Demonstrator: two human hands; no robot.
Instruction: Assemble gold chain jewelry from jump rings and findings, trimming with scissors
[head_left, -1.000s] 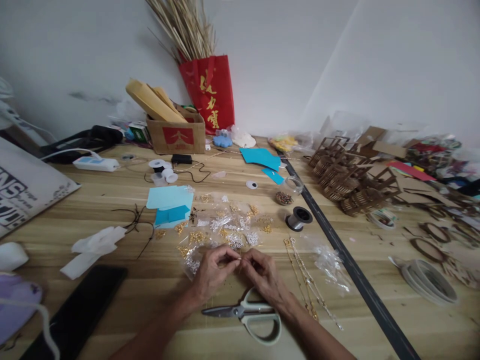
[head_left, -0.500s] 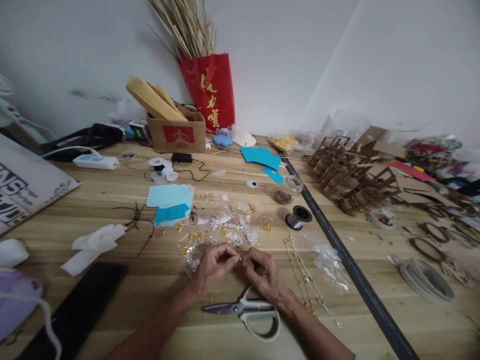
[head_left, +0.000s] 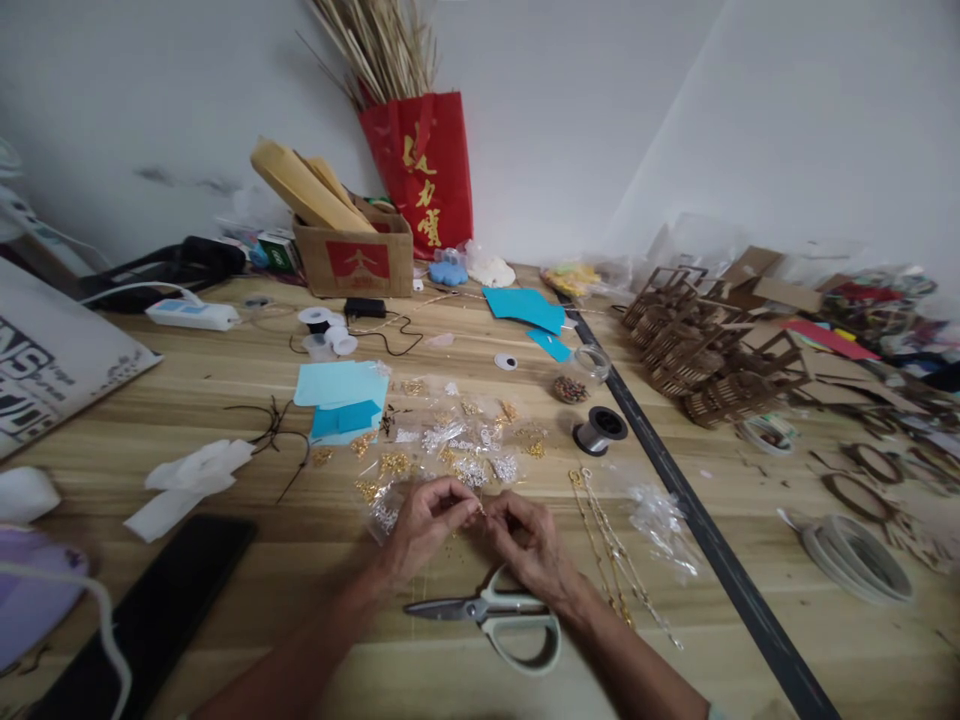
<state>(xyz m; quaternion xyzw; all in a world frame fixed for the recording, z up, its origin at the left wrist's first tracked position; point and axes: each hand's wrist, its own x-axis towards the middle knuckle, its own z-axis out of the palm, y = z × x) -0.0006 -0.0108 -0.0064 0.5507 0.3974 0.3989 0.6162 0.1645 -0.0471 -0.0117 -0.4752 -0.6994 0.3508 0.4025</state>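
My left hand [head_left: 433,522] and my right hand [head_left: 526,537] meet at the fingertips above the table, both in a pinch. Whatever lies between the fingers is too small to name. Under my right wrist rests a pair of scissors [head_left: 487,612] with pale green handles, blades pointing left. Small bags of gold and silver beads [head_left: 469,472] spread just beyond my hands. Right of my right hand lie gold and silver chains [head_left: 609,550]. A spool of thin wire [head_left: 600,431] stands farther right.
A black phone [head_left: 150,620] and white cloth strips [head_left: 187,485] lie at left. Blue paper [head_left: 345,416] sits behind the bead bags. A jar of beads [head_left: 572,388] lies near a dark strip [head_left: 679,490] crossing the table. Small woven baskets [head_left: 705,350] stand at right.
My hands stay together in nearly the same place, with the fingertips shifted slightly. The view has tilted a little; the things on the table have not moved.
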